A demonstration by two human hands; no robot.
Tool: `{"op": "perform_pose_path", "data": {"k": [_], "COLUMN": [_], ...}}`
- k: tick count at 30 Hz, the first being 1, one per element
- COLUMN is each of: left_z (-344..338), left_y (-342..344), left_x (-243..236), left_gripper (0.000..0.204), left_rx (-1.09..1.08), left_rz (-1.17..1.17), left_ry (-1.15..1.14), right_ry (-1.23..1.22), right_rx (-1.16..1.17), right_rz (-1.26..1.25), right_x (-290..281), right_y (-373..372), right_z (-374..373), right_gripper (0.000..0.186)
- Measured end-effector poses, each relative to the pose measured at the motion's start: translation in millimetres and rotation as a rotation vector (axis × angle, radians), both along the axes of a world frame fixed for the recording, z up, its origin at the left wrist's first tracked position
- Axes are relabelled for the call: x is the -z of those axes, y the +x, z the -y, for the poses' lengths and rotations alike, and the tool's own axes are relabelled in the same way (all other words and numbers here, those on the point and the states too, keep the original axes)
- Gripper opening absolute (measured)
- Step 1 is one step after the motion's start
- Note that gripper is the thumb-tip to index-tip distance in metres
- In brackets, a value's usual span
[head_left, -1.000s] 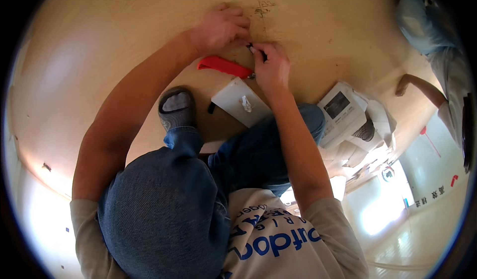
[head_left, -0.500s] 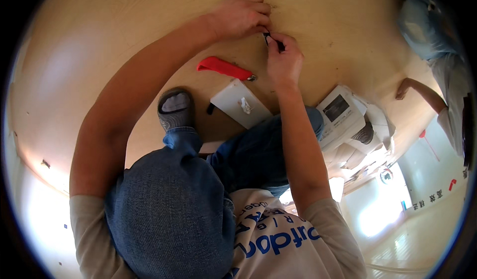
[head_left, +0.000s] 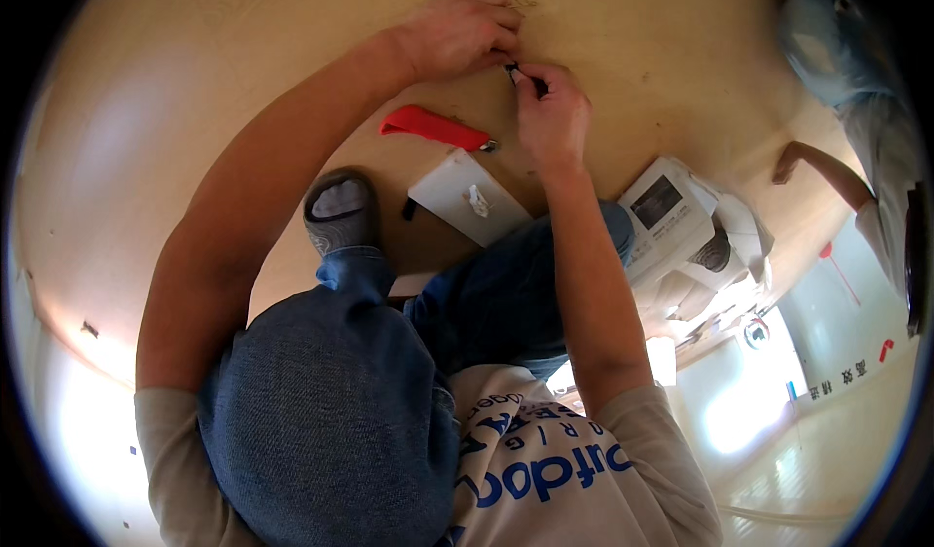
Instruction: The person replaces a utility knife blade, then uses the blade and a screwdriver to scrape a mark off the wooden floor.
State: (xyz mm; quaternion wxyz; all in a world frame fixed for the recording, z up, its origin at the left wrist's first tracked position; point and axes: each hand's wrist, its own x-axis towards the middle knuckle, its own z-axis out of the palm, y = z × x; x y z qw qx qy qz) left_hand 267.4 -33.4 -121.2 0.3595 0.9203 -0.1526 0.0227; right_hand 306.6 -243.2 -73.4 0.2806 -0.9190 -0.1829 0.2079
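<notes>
My right hand [head_left: 555,119] is pinched round a small black tool [head_left: 513,70], its slim end pointing up and left toward my other hand. Most of the tool is hidden by my fingers, so its exact kind does not show. My left hand [head_left: 465,29] rests on the light wood-grain surface [head_left: 642,31], fingers curled and pressed together right beside the tool's tip. Whatever those fingers hold is hidden. Below the hands lies a red-handled cutter [head_left: 433,127] with a short metal end, touched by neither hand.
By my sandalled foot [head_left: 341,206] lies a white flat piece [head_left: 462,187] with a crumpled white scrap [head_left: 477,200] on it. Printed paper and torn packaging [head_left: 671,216] are heaped right of my knee. Another person's arm [head_left: 827,172] reaches in at the far right.
The whole view has shifted slightly. Both hands have drifted a little to the left with it, keeping the same grip and the same closeness to each other.
</notes>
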Motion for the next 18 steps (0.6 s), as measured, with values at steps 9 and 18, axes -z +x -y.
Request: {"op": "perform_pose_path", "data": {"k": [9, 18], "left_z": [2.0, 2.1], "left_y": [-1.5, -2.1], "left_x": [-6.0, -7.4], "left_gripper": [0.011, 0.012], "left_rx": [-0.004, 0.007], "left_rz": [-0.066, -0.101], "left_ry": [-0.019, -0.028], "right_ry": [-0.015, -0.025], "right_rx": [-0.025, -0.033], "right_rz": [0.025, -0.031], "right_x": [3.5, 3.6], "right_y": [3.1, 5.1], "right_z": [4.3, 5.1], "right_gripper": [0.016, 0.016]}}
